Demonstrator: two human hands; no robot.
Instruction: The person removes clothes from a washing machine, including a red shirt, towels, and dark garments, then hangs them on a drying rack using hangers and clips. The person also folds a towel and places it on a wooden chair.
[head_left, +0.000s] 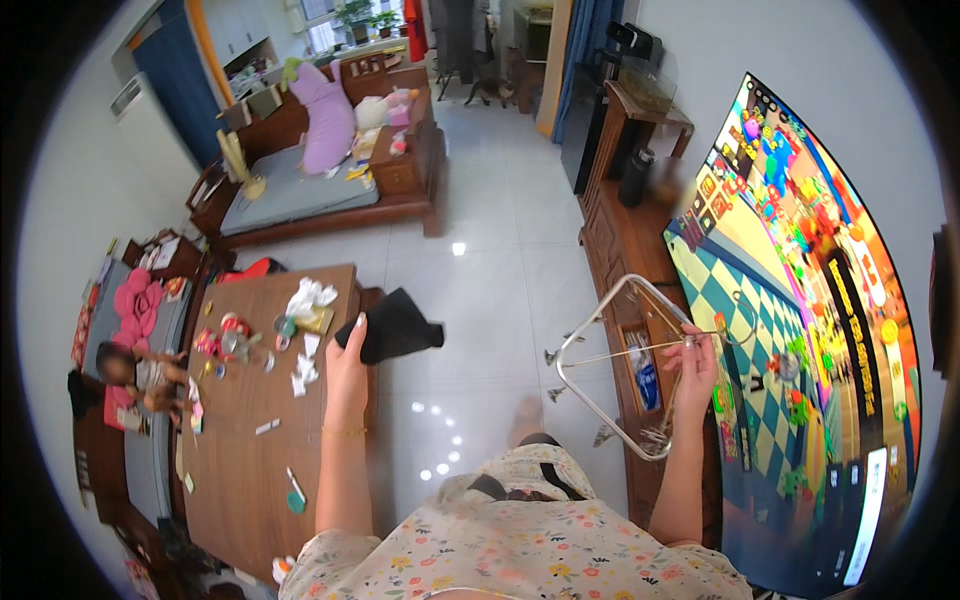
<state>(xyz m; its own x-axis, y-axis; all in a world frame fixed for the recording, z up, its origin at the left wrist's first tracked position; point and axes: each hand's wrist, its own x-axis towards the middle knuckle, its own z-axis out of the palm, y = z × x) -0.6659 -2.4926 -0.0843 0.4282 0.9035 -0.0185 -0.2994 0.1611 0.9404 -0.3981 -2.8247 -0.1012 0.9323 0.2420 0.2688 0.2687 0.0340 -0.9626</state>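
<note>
My left hand (349, 364) grips a folded piece of black cloth (397, 328), the thumb lying on top of it. In my right hand (691, 364) is a metal clip hanger (592, 322) with a rounded frame, held where its wires meet near the hook (742, 322). Several small clips hang from the frame's rim, and more are bunched at its lower corner. The cloth and the hanger are well apart. No cloth shows in the clips that I can make out.
To the left, a wooden table (247, 450) bears tissues and small items; a child sits beyond it on a sofa. A wooden TV cabinet (600, 232) and a large lit television (795, 337) stand at the right. Ahead are a wooden daybed (300, 202) and a cat (491, 91).
</note>
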